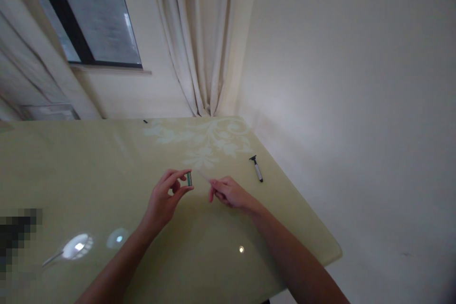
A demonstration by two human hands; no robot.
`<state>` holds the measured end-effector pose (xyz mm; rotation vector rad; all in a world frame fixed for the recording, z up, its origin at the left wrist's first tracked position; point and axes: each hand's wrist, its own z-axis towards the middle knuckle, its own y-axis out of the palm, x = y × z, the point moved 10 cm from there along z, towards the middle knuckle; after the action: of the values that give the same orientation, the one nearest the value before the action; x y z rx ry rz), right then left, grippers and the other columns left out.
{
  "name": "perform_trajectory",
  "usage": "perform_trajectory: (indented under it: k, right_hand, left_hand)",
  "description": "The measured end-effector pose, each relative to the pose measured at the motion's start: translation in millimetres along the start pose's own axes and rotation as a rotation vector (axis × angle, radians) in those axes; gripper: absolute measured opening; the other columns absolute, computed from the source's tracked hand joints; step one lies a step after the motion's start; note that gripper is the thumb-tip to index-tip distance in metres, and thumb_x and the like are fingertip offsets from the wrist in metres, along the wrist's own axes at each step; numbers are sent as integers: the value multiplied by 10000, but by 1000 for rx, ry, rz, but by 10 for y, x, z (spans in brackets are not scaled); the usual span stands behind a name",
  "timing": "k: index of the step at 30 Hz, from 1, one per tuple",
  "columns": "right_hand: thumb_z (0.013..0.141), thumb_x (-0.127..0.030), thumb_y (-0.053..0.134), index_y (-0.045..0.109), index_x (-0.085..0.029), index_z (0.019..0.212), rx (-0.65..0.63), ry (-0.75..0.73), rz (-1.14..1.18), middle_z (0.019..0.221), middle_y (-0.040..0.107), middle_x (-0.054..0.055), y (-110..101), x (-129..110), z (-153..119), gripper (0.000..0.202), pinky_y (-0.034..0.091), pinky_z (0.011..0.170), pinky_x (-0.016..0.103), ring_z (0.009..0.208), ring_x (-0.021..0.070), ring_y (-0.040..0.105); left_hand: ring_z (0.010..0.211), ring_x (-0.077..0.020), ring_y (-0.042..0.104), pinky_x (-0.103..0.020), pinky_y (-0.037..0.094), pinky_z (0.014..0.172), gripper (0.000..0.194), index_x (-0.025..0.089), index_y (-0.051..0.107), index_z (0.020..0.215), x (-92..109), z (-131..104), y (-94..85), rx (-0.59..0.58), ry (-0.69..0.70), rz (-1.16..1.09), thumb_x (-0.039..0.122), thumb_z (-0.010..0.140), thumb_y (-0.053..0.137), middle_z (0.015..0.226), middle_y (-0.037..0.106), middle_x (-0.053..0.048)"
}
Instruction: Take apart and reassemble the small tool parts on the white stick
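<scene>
Forearms (299, 256), left grip (166, 193) pinching green block (189, 179), right grip (230, 192) clasping stick (204, 176)

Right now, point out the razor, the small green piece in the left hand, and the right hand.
Razor (258, 171), head view: middle of the grey handle.
Small green piece (189, 179), head view: middle of its green face.
Right hand (230, 192), head view: middle of the hand.

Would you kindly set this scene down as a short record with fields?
Left hand: pinches a small green-and-dark rectangular piece by opposite ends
Right hand: holds a thin pale stick, blurred
Right of that hand: black-and-grey T-shaped razor, lying down
Surface: glossy pale-green table with a white floral pattern
Behind: beige fabric curtains; dark-framed window
</scene>
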<state>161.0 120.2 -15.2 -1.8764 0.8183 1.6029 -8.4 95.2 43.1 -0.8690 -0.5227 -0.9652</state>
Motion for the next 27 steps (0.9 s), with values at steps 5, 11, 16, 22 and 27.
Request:
perform_trajectory:
  k: [5, 11, 16, 22, 27]
  right_hand:
    - [982, -684, 494, 781, -118, 888, -109, -33, -83, 486, 350, -88, 130, -41, -26, 641, 248, 416, 221, 384, 61, 292]
    - [990, -678, 466, 748, -125, 968, 93, -107, -117, 492, 324, -94, -62, -127, -16, 622, 229, 437, 217, 413, 79, 288]
    - [1013, -621, 488, 717, -150, 1017, 28, -181, -193, 564, 401, -69, 42, -198, -36, 523, 292, 496, 210, 494, 90, 363]
    - [1045, -572, 462, 747, -160, 1020, 142, -259, -317, 600, 405, -53, -20, -330, -80, 501, 314, 548, 227, 546, 102, 378]
    - [1055, -539, 462, 765, -161, 1044, 186, -289, -418, 600, 412, -46, -22, -365, -101, 485, 303, 575, 237, 572, 111, 397]
  left_hand:
    - [638, -98, 523, -246, 485, 639, 323, 256, 707, 1217, 13, -14, 33, -22, 19, -4, 335, 903, 717, 947, 614, -2]
    - [645, -96, 524, -238, 488, 641, 330, 260, 710, 1215, 14, -23, 36, -14, 23, 21, 324, 892, 733, 949, 616, 2]
    - [634, -92, 523, -230, 488, 634, 334, 255, 707, 1226, 46, -22, 43, -16, 44, 15, 305, 896, 727, 927, 615, 8]
    - [642, -95, 527, -234, 491, 634, 333, 259, 712, 1220, 41, -33, 58, -28, 29, 7, 317, 892, 729, 928, 613, 5]
    - [644, -98, 528, -235, 495, 625, 346, 258, 710, 1223, 25, -45, 69, -29, 20, 5, 337, 887, 731, 933, 609, 2]
